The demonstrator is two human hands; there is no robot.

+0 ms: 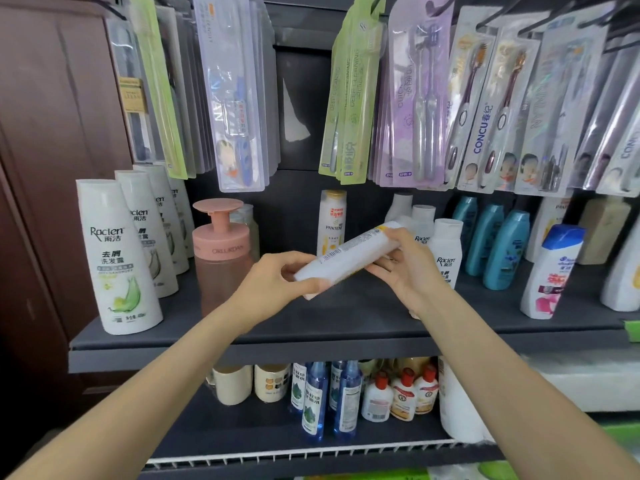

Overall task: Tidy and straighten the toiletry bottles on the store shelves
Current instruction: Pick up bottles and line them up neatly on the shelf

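Hands are being used together on one white bottle (pixel 349 256), which is being held tilted in the air above the bare middle of the upper shelf (pixel 346 323), barcode side up. Its lower end is being pinched by the left hand (pixel 273 282), thumb under and fingers curled over, while its upper end is being gripped by the right hand (pixel 403 268); a two-ended hold like this is probably being kept so the label can be turned to face outward before the bottle is stood up. Directly behind, an upright Pantene bottle (pixel 331 223) is being left alone at the back, which suggests the held bottle is being lined up in front of it. To the left, a pink pump bottle (pixel 221 251) and a row of Raclen bottles (pixel 117 258) are standing upright; to the right, teal bottles (pixel 498 247) are being kept in a tidy file. Toothbrush packs (pixel 412 98) are hanging above.
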